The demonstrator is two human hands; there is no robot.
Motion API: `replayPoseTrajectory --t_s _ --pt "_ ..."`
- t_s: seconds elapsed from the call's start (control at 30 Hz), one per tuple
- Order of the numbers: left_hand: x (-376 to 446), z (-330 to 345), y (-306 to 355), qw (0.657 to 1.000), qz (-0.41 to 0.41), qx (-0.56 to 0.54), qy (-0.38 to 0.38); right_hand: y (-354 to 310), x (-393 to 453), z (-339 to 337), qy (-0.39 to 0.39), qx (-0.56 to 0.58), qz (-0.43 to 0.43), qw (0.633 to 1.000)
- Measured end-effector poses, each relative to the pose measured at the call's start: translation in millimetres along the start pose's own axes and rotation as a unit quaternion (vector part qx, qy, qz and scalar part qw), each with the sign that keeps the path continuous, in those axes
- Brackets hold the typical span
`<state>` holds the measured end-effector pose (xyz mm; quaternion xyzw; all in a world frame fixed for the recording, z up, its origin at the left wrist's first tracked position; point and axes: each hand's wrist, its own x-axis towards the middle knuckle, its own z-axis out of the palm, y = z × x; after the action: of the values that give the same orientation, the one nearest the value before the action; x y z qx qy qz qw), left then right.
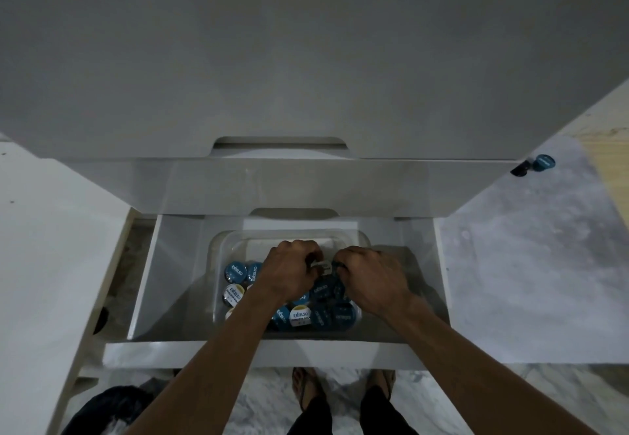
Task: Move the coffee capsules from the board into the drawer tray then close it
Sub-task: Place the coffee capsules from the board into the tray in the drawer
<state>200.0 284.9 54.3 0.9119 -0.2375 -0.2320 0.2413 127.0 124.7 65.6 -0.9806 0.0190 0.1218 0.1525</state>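
A clear plastic tray [224, 240] sits inside the open white drawer [163, 274] below me. Several coffee capsules [301, 315] with blue or white lids lie in it, mostly at its near side. Both my hands are down inside the tray, knuckles up. My left hand [289, 269] and my right hand [369, 278] have curled fingers that pinch capsules between them, one with a white lid [322, 266]. Two more capsules [534, 165] lie on the floor to the right of the cabinet.
The white cabinet top [306, 60] and a shut upper drawer [289, 189] overhang the open drawer. The drawer's front panel [258, 349] is close to my legs. Marbled floor lies to the right; a dark object [112, 404] sits at the lower left.
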Motion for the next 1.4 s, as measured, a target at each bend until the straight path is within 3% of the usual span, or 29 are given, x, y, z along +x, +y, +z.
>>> replayPoseTrajectory --t_s 0.33,0.57,0.73,0.9,1.17,1.4 --pt "-13 -14 3 0.996 0.005 -0.069 0.051 -7 -14 -19 0.053 0.107 0.046 0.992" --pt "-34 -21 16 0.986 0.022 -0.119 0.114 -7 -40 -36 0.130 0.230 0.083 0.961" --pt "-50 -19 60 0.978 0.031 -0.150 0.139 11 -75 -65 0.170 0.298 0.092 0.935" --pt "-57 0 142 0.969 0.059 -0.185 0.152 67 -125 -96 0.216 0.347 0.088 0.908" --pt "-40 71 291 0.960 0.076 -0.213 0.165 217 -209 -122 0.258 0.366 0.137 0.883" --pt "-3 112 346 0.961 0.059 -0.218 0.158 294 -218 -138 0.268 0.371 0.169 0.873"
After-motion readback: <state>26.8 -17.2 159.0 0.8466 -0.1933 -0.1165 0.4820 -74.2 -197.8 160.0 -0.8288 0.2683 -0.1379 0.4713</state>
